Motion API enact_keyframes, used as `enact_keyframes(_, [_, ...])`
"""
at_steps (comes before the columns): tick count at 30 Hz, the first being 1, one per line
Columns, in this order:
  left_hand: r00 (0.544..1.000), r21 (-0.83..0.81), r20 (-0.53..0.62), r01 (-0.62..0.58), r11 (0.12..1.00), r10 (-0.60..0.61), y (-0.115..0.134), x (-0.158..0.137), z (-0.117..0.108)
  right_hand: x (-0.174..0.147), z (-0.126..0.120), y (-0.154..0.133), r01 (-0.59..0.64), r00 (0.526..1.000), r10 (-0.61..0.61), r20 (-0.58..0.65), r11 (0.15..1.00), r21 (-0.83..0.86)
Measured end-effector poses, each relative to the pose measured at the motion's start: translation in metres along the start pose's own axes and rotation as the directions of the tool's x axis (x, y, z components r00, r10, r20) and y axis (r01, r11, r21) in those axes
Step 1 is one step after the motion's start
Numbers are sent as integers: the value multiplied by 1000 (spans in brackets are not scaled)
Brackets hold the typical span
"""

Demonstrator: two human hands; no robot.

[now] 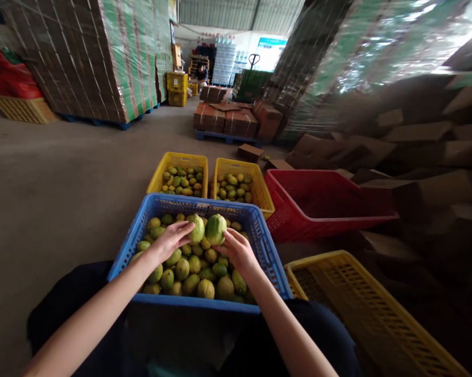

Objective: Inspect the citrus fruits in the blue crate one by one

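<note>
My left hand (pixel 173 240) is closed on a pale green, oval fruit (pixel 197 229). In my right hand (pixel 239 250) is a darker green, bumpy fruit (pixel 215 229), gripped from its right side. Both fruits are held side by side, close together, above a blue plastic crate (pixel 194 299). The crate holds many similar green and yellow fruits, such as a yellowish one (pixel 205 288) near its front wall. Whether these are guavas or lemons I cannot tell. The crate stands between my knees, directly below my hands.
Beyond the blue crate stand two yellow crates (pixel 177 155) (pixel 239 162) of fruit. To their right is a red crate (pixel 273 209). A yellow crate (pixel 338 257) sits by my right knee. Cardboard boxes (pixel 393 146) pile up at right. Wrapped stacks and a person (pixel 201 74) are farther back.
</note>
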State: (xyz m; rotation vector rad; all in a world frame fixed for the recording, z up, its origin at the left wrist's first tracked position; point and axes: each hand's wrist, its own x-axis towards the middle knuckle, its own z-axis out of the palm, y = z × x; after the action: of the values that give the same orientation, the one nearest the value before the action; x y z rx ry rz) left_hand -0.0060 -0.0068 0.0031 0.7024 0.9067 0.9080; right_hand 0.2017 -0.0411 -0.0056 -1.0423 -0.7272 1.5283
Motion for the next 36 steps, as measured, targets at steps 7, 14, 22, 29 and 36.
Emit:
enact_keyframes(7, [989,245,142,-85,966,51,-8,-3,2,-6,3,2,-12,999,16,33,993,-116])
enact_keyframes(14, [846,585,255,-521,622,468,-1,-13,2,-5,2,-2,331,940,-338,41,882,-335])
enact_keyframes(22, [969,294,117,-241,925,216,-7,-7,6,-11,7,-1,116,991,-100,92,976,-185])
enact_keyframes(29, [991,-389,100,124,913,-92,-21,-10,23,-8,19,19,-193,980,165,114,930,311])
enact_keyframes(36, [987,-148,31,164,975,-161,-19,3,6,0,7,12,-129,986,164,-40,882,453])
